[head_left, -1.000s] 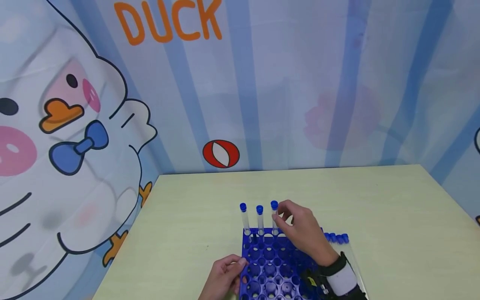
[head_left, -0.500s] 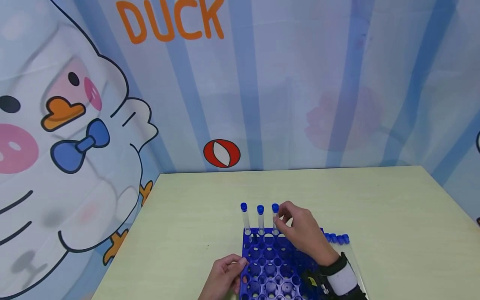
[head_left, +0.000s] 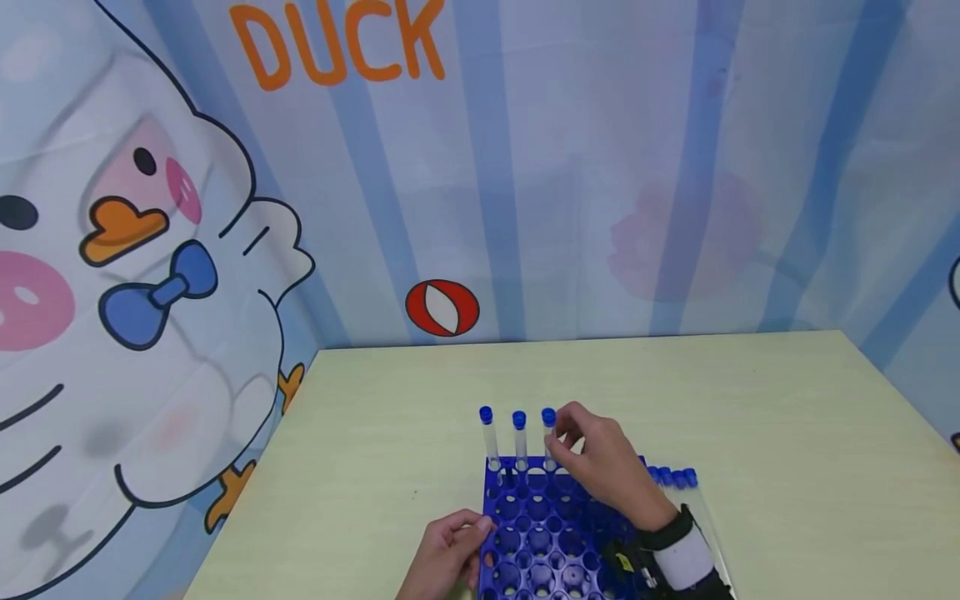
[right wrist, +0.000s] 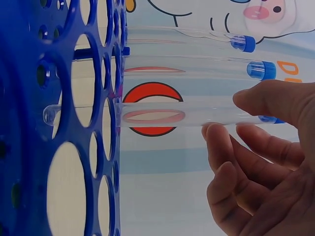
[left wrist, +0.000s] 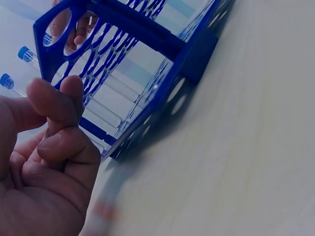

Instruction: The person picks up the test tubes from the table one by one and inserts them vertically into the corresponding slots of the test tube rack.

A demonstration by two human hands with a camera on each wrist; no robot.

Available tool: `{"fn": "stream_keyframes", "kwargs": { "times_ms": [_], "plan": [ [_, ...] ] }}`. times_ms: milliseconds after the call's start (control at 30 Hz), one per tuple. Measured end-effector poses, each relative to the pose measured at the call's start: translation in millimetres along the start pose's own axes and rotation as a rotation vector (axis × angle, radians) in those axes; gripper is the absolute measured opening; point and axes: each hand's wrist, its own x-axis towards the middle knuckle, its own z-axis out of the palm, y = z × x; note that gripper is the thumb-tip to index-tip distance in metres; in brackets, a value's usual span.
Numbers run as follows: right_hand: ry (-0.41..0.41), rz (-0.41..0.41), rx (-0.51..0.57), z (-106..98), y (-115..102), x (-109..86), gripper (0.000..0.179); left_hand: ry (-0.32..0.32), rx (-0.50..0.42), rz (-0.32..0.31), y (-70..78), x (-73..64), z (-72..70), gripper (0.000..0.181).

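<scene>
Blue rack (head_left: 555, 542) | L hand (head_left: 450, 550) grips L edge | R hand (head_left: 600, 458) pinches tube (right wrist: 152, 115) nr far edge | table (head_left: 375, 467) beyond

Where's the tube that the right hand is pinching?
In the head view, the pinched tube stands partway into the far edge of the blue rack, between the right hand and the middle tube on its left.

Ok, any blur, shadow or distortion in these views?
Head view: bright, with caps plainly visible; left wrist: dimmer, soft shadow beside the rack, blurred reddish patch low down; right wrist: the pinched tube warps the red ball print behind it.
</scene>
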Motion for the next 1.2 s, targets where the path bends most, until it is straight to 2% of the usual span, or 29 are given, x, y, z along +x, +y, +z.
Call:
{"fn": "stream_keyframes", "kwargs": {
  "times_ms": [367,733,867,1033,1200],
  "plan": [
    [-0.012,0.008,-0.013,1.9,1.4,0.3,0.013,-0.006,-0.006,0.001,-1.7,0.5,-0.9,0.043],
    [-0.070,0.042,-0.055,3.8,1.4,-0.2,0.013,0.001,-0.012,-0.011,-1.0,0.6,-0.3,0.043],
    [-0.106,0.052,-0.070,1.8,0.2,-1.2,0.013,0.004,-0.005,-0.013,-0.9,0.3,-0.4,0.043],
    [-0.192,0.071,-0.095,-6.8,-0.4,-2.0,0.015,0.002,0.002,-0.012,-2.2,0.7,-1.0,0.042],
    [-0.245,0.157,-0.144,-22.1,2.0,-2.5,0.014,0.000,0.006,-0.008,-2.2,1.1,-1.2,0.041]
  ]
}}
